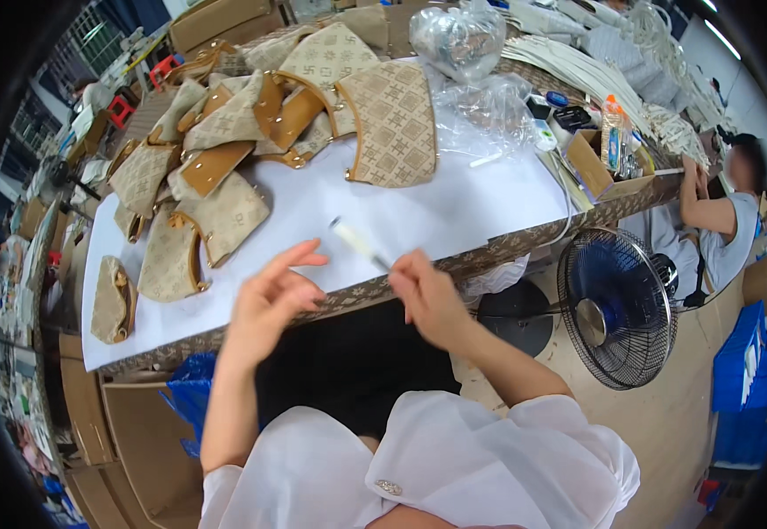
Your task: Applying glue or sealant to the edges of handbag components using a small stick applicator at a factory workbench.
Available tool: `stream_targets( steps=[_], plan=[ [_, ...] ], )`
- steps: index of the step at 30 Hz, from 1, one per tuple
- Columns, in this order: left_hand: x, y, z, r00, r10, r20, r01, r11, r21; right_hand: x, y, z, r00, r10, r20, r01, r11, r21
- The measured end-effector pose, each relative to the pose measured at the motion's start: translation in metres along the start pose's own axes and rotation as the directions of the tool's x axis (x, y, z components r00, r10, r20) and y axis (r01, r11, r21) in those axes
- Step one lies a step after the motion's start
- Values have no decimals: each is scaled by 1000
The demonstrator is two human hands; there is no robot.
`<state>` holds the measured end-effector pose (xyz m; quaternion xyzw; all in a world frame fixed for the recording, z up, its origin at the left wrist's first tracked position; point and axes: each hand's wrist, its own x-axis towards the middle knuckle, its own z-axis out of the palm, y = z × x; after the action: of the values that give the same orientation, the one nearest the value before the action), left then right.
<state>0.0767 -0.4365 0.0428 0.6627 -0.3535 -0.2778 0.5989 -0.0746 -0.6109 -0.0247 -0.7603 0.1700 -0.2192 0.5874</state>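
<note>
Bags (225, 167) are lying piled well beyond the left hand (269, 295), which is spreading open and empty, while the right hand (428, 295) is pinching what may be a thin white pen (359, 244), so work seems barely begun.

Bag pieces (225, 150) heaped on table (454, 203) rear-left; cardboard box (597, 167) right; fan (617, 309) beside table.

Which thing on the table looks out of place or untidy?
The bags lie in a loose heap on the table, overlapping and tilted every way, not stacked. One bag sits apart near the left edge. Nothing looks spilled or damaged. The right hand holds a pen-like tool.
</note>
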Motion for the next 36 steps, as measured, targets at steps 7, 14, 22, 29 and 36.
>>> stream_targets(
  steps=[7, 14, 22, 29, 36],
  plan=[
    [-60, -19, 8, 974, 81, -211, -140, 948, -286, -37, -20, 51, 925, -196, 326, 189, 981, 51],
    [-81, -34, 0, 999, -11, -34, 1, 957, -292, -46, -21, 72, 846, -26, 532, -204, 907, 368],
    [-64, -27, 10, 866, -6, -500, -369, 667, -647, -62, -31, 80, 619, -781, -81, 742, 615, -268],
    [-22, -42, 51, 974, 90, 208, 71, 752, -655, -50, -23, 52, 940, -339, -30, 247, 619, 746],
    [208, -94, 60, 970, -159, -185, 27, 824, -566, -46, -9, -17, 795, -488, -360, 600, 721, 347]
  ],
)
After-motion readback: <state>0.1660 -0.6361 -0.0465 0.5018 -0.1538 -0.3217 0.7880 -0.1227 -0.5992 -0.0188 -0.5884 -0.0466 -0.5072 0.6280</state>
